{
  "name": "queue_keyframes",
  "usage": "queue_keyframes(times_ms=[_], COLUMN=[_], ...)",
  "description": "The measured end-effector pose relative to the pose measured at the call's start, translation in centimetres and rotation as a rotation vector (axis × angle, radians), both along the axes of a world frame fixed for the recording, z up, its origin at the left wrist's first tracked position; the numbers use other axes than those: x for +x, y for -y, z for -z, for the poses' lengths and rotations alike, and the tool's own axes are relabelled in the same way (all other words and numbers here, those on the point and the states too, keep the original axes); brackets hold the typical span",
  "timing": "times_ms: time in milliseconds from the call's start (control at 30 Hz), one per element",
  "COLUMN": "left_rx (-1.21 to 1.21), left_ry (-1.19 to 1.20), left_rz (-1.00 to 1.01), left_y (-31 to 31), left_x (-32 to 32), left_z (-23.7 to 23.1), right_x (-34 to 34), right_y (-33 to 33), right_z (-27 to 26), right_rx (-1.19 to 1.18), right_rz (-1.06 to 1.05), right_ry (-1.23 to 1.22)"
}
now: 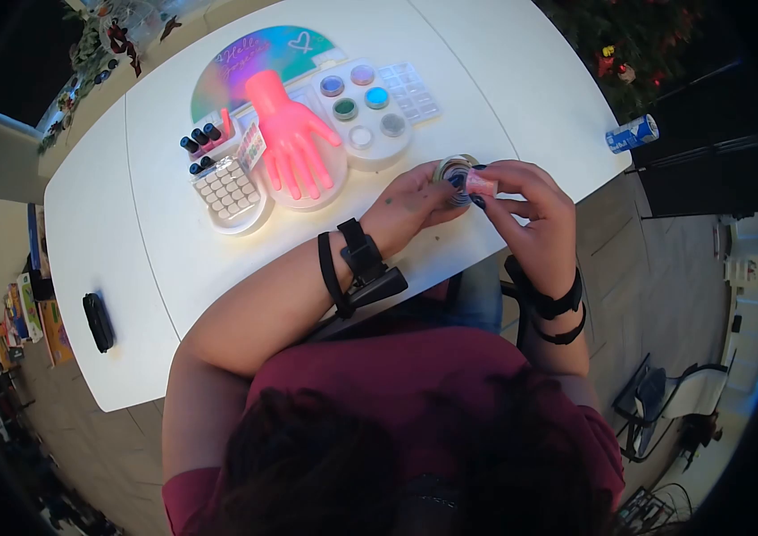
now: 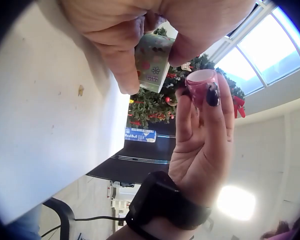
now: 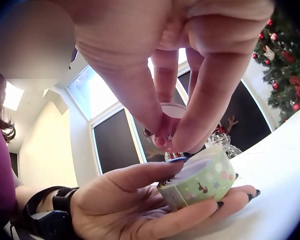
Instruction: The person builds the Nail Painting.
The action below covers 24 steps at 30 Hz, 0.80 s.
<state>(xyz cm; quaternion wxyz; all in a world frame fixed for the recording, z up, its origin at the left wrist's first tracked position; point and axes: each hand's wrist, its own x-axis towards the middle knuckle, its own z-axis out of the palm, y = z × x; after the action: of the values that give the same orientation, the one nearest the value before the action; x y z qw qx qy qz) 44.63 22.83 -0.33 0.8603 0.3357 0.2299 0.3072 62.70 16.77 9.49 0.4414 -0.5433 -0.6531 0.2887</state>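
My left hand (image 1: 410, 205) holds a light green sticker roll (image 3: 205, 182) printed with flowers and small figures. In the right wrist view, its thumb presses at the roll's inner edge and its fingers lie beneath. Other rings of the roll nest inside the green one. With fingertips and thumb, my right hand (image 1: 535, 201) pinches a small pink sticker roll (image 3: 167, 132). The pink roll is just above the green roll's opening in the right wrist view. Both hands are over the front right of the white table (image 1: 450, 295).
A pink model hand (image 1: 290, 143) stands on a white display stand, beside open pots (image 1: 377, 97) of coloured powder and dark-capped bottles (image 1: 190, 145). A blue can (image 1: 632, 133) lies at the table's right edge. A black case (image 1: 98, 322) rests at the left.
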Motion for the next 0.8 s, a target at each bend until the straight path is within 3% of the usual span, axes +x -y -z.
queue_keyframes(times_ms=[200,300,633,800], left_rx=[0.000,0.008,0.049,0.054], left_ry=[-0.007,-0.014,-0.073,-0.054], left_rz=[-0.012,0.003,0.014,0.028], left_y=[0.1,-0.1,0.1,0.0], left_x=[0.0,0.1,0.1,0.2], left_z=[-0.5,-0.4,-0.1,0.6], right_x=[0.0,0.2,0.2,0.4], right_y=[0.0,0.0,0.0,0.0], right_z=[0.9,1.7,1.4,1.5], right_rx=[-0.123,-0.033,-0.049,-0.026], right_rz=[0.106,0.092,0.065,0.030], right_ry=[0.012,0.109,0.194,0.352])
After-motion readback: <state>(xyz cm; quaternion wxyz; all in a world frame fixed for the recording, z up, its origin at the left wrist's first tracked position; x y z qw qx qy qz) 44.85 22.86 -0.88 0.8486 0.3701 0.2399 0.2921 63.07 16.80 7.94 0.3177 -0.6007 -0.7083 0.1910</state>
